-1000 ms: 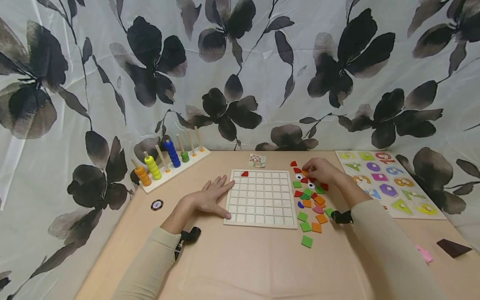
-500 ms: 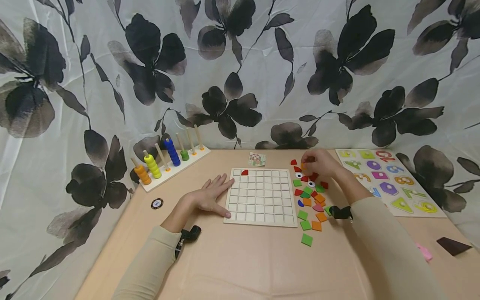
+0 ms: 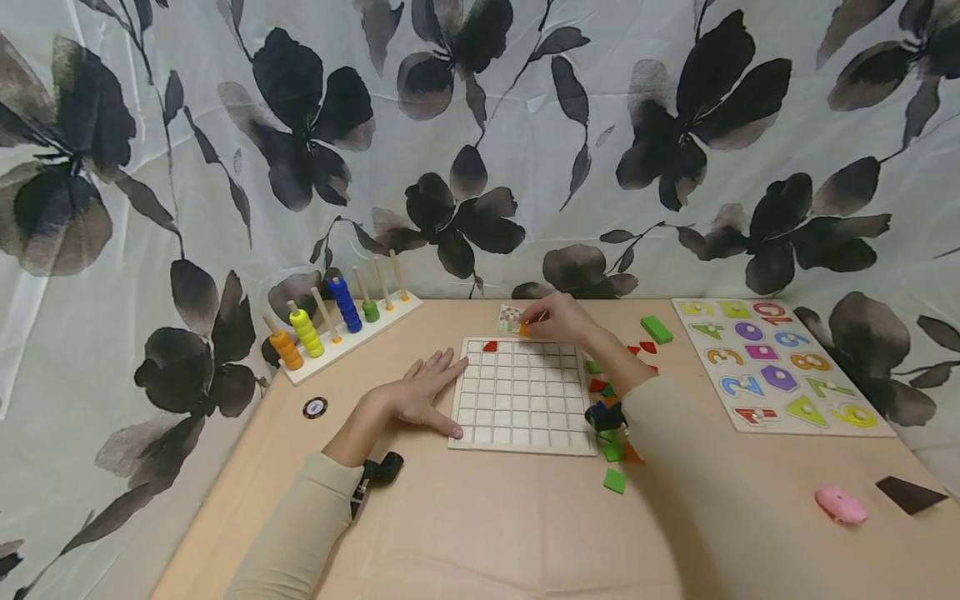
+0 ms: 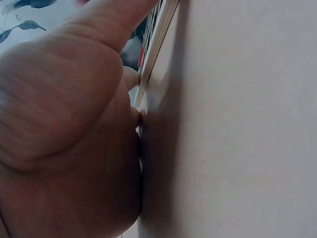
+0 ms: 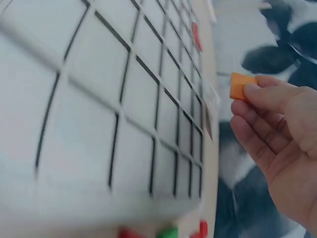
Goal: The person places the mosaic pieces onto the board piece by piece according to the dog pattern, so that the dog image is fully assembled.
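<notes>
1. A round, dark-rimmed disc [image 3: 315,407] lies flat on the counter [image 3: 465,533].
2. Behind it, a white peg stand [image 3: 373,328] sits at a slant, with orange, yellow-green, blue and green rings on its pegs.
3. The left hand [image 3: 416,398] rests palm down, fingers spread; the index finger reaches the left edge of the grid board [image 3: 525,392] and the thumb its near left corner. A black device [image 3: 384,468] is worn on that wrist.
4. The grid board lies flat, with one red piece [image 3: 490,346] in its top row, second cell from the left.
5. Just beyond the board's far edge is a small patterned card [image 3: 509,317].
6. The right hand [image 3: 562,318] pinches an orange tile [image 5: 237,85] between thumb and fingers, near the card and beyond the board's far edge; whether tile and card touch, I cannot tell.
7. Right of the board, partly hidden by the right forearm, lie scattered pieces, including a green tile [image 3: 615,482] nearest the person and a red wedge [image 3: 649,347] farther off.
8. A green block [image 3: 656,329] lies beyond them.
9. A number board [image 3: 787,427] with colourful numerals and shapes lies flat.
10. Nearer the person are a pink object [image 3: 842,505] and, rightmost, a dark angular piece [image 3: 911,494].
</notes>
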`<state>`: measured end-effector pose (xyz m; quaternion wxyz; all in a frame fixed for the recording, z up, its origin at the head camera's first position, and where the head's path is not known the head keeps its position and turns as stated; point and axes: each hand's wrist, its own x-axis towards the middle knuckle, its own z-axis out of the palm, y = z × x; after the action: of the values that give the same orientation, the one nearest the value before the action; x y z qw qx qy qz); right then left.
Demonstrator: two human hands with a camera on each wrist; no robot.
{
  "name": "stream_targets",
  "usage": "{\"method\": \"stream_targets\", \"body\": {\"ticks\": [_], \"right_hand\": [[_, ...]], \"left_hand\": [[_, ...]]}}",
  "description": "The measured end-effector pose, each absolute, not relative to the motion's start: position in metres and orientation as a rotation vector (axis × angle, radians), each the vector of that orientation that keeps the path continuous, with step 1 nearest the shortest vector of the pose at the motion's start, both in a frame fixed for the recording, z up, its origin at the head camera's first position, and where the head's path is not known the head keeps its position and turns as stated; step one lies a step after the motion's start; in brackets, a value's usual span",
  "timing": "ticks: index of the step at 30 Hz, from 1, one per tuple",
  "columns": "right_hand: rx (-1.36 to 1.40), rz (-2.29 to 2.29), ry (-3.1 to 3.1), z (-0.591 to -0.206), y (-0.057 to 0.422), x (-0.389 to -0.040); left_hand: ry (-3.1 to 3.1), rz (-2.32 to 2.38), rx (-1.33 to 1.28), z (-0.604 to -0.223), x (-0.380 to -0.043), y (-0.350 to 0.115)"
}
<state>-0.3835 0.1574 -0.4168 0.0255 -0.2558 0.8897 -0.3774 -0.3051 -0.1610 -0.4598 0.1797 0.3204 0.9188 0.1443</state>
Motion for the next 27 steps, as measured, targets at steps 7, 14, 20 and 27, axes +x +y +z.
{"method": "stream_targets", "body": {"ticks": [7,14,20,27], "right_hand": [[-0.773,-1.037,2.732,-0.43,0.123,-0.386],[-0.762,-0.914,2.804,-0.438,0.108,-0.387],[-0.762,-0.854,2.813,-0.441,0.105,-0.387],[-0.801,-0.749,2.833,-0.442,0.106,-0.386]], "left_hand": [[2.586,0.409,0.892,-0.457,-0.304,-0.16],[2.587,0.417,0.893,-0.457,-0.304,-0.161],[2.595,0.426,0.899,-0.459,-0.304,-0.161],[2.591,0.422,0.894,-0.457,-0.304,-0.16]]}}
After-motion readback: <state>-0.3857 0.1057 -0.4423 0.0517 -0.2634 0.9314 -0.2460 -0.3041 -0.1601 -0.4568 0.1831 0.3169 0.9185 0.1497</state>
